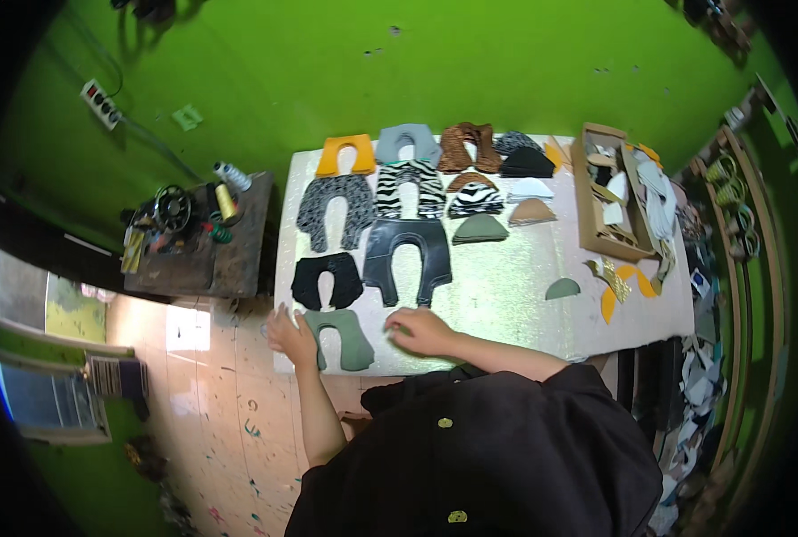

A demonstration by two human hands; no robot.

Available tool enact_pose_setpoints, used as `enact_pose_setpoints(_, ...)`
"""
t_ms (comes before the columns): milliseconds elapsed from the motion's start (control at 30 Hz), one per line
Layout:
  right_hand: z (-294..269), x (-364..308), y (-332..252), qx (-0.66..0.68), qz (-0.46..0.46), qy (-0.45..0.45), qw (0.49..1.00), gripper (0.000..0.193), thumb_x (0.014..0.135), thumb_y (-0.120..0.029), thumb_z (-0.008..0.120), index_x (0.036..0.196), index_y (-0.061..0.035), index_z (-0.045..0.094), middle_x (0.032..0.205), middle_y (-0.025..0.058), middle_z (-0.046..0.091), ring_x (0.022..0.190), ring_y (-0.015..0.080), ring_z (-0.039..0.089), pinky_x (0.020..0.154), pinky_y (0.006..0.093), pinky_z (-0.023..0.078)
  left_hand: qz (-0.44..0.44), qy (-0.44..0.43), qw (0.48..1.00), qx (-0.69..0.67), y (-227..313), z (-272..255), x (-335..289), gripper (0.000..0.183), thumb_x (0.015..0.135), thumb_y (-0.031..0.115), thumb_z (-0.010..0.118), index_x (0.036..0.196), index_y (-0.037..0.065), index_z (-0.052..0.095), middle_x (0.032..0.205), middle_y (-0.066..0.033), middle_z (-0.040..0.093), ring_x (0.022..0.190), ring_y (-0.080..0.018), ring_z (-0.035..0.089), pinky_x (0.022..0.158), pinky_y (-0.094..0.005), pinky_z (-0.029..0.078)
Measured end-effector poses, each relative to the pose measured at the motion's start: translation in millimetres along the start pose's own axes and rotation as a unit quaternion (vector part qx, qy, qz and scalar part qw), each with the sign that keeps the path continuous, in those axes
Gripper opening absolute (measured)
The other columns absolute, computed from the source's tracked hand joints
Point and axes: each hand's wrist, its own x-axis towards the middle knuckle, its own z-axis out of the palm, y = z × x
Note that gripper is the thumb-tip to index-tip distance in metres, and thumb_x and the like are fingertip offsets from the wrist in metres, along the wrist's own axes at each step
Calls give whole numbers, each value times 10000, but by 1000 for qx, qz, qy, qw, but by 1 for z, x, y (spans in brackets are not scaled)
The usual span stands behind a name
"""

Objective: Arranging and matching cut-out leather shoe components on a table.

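Note:
My left hand (290,336) rests flat on the left edge of an olive green U-shaped fabric piece (345,338) at the table's near left corner. My right hand (421,329) lies on the table just right of that piece, fingers curled at its edge. Above it lie a black U-shaped piece (326,278) and a dark leather-like one (407,257). Further back sit grey patterned (335,208), zebra striped (409,187), orange (346,154), grey (407,141) and brown patterned (467,146) pieces.
The white table (515,286) also carries small half-round pieces (480,229), a green one (562,288) and yellow scraps (618,282). A cardboard box (606,192) of cut pieces stands at the right. A dark side table (198,246) with thread spools stands left.

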Motion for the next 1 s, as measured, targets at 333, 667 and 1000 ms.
enact_pose_setpoints(333,-154,-155,82,-254,367,354,822,309,739,-141,584,1040,-73,595,1093,108,576,1059,293,498,909,523,277,106,18,969,-224,187,-4,-54,391,793,211,590,1165,100,540,1321,-175,370,1248,-346,288,1013,-504,131)
enact_pose_setpoints(667,-177,-207,114,-136,521,271,798,195,717,-290,692,755,-115,616,665,17,572,740,226,570,811,483,288,311,-170,880,-317,296,6,-109,375,738,193,628,1103,121,577,1259,-141,433,1223,-314,327,948,-460,197)
enact_pose_setpoints(1000,-194,-103,53,286,268,210,896,163,824,-205,617,837,-42,623,713,-21,553,684,79,493,634,225,377,184,-421,735,-499,301,42,-78,313,845,249,643,1058,27,580,825,-73,622,738,-144,580,641,-265,441)
